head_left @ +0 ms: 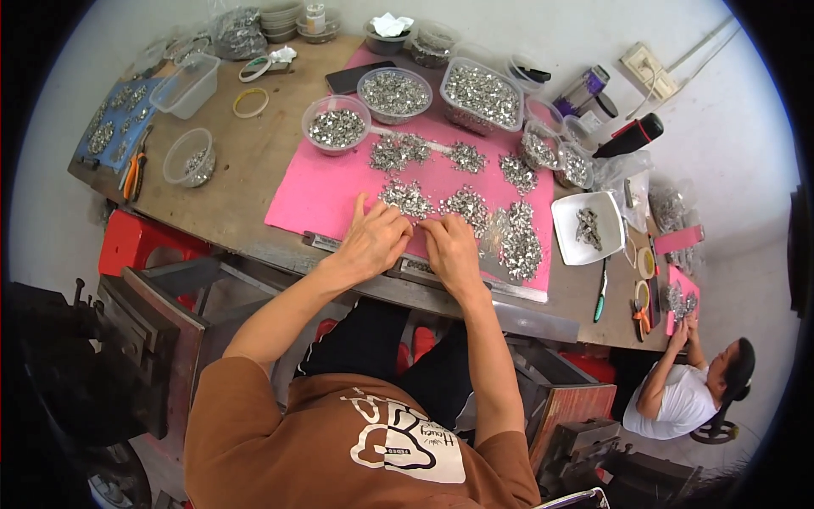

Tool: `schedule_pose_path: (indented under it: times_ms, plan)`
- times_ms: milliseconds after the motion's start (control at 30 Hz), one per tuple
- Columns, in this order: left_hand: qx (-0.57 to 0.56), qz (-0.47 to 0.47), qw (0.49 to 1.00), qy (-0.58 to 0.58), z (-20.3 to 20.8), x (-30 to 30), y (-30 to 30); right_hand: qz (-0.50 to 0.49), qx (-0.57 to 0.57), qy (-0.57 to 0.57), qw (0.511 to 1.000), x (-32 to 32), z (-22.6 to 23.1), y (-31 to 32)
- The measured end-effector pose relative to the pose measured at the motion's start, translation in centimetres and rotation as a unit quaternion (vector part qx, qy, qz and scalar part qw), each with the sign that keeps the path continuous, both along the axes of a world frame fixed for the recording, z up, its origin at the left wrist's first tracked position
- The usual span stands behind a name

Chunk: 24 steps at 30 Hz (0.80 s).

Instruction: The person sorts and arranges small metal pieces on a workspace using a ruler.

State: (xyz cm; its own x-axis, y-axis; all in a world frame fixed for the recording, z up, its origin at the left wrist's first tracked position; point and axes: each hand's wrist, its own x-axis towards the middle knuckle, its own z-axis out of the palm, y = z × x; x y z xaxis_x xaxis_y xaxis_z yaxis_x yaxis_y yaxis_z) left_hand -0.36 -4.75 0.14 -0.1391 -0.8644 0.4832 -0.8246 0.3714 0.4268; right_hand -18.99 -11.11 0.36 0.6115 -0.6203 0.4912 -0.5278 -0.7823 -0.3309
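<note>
Both hands work close together at the front of a pink mat (292,195), just above a long metal bar (322,241) along the table edge. My left hand (373,236) has its thumb and fingers drawn together, one finger raised. My right hand (454,250) is bent with its fingertips pinched close to the left ones. Whatever they grip is too small to make out. Right beyond the fingers lie heaps of small silvery metal pieces (407,198). Another heap (519,246) spreads to the right of my right hand.
Tubs of metal pieces (395,92) line the back, beside a dark phone (359,78). At right stand a white square dish (587,200), a green-handled brush (601,293) and a black bottle (629,136). Pliers (134,174) lie left. A co-worker (678,390) sits at far right.
</note>
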Motion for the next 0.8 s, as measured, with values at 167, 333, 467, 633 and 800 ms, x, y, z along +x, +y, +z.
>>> schedule_pose_path:
  times_ms: [167, 333, 467, 633, 800]
  plan:
    - [-0.017, 0.005, 0.998, 0.066, 0.0, 0.0, 1.7, 0.008, 0.004, -0.020, 1.000, -0.2, -0.6, -0.8]
    - [-0.014, 0.011, 0.994, 0.104, -0.1, -0.9, 2.9, -0.003, 0.021, -0.043, 0.999, 0.3, -0.4, -0.7]
    - [-0.009, -0.020, 0.994, 0.108, -0.4, -2.6, 3.3, -0.023, -0.005, -0.010, 1.000, 0.9, -0.5, -0.8]
    - [-0.017, -0.045, 0.995, 0.091, -0.6, -3.6, 3.1, -0.032, 0.014, -0.049, 0.998, 0.0, -0.3, -0.8]
    - [-0.033, -0.042, 0.995, 0.079, -0.9, -3.7, 3.1, -0.002, 0.112, -0.097, 0.989, -3.0, 0.7, 2.7]
